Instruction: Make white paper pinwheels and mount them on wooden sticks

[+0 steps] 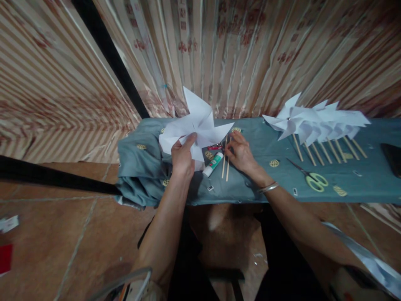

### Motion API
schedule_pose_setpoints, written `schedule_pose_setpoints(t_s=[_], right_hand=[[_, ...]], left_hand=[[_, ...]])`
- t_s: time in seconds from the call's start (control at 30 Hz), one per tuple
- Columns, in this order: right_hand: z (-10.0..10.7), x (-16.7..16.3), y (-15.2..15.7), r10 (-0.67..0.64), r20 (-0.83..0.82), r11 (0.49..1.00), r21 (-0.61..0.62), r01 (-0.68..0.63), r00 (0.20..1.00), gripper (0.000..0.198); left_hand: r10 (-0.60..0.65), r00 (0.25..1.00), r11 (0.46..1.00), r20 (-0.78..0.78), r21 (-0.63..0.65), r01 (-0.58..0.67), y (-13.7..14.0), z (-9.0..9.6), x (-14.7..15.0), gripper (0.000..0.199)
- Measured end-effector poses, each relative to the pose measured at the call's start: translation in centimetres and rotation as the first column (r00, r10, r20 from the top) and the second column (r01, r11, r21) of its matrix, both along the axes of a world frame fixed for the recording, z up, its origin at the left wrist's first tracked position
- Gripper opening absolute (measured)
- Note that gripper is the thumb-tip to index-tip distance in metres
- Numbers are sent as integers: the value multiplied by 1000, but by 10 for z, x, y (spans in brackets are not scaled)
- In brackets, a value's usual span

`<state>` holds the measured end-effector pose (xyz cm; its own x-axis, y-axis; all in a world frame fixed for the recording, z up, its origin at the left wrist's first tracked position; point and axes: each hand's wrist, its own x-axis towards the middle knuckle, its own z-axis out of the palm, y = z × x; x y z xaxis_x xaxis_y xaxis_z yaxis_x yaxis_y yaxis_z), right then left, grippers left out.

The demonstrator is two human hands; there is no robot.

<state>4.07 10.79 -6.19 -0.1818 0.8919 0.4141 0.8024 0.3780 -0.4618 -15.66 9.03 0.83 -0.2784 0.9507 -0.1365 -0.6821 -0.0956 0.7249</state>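
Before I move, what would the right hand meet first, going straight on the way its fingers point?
Most likely the nearer wooden stick, just beside the fingertips of the right hand. Depth is unclear there, so they may already touch. Beyond it lies a small red item.

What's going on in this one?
A person's left hand grips a white paper pinwheel. The right hand, fingertips drawn together, is beside two wooden sticks and a glue stick; whether it holds anything small is unclear. Farther right, a row of stick-mounted pinwheels lies above green-handled scissors on the cloth.
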Motion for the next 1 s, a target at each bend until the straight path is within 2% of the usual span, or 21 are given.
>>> schedule_pose_setpoints(t_s=[0.17, 0.37, 0.6, 0.8, 1.0], right_hand=[[-3, 2, 0, 18, 49, 1000, 20, -19, 999, 13], [1, 3, -1, -4, -29, 999, 35, 5, 1000, 9], [-3, 47, -31, -156, -194, 985, 46, 168, 968, 11], [-9, 81, -60, -246, -69, 966, 66, 251, 967, 14], [-15, 81, -65, -158, 75, 978, 152, 145, 985, 11]], left_hand=[[8, 1000, 1000, -3, 13, -8, -1, 0, -1, 31], [2, 1000, 1000, -15, 4, -2, -1, -1, -1, 32], [-39, 999, 999, -2, 4, 39, -2, -4, 4, 32], [-74, 997, 997, -13, 10, 75, -3, -5, 24, 28], [-114, 992, 993, -59, -29, 112, -5, -4, 41, 25]])
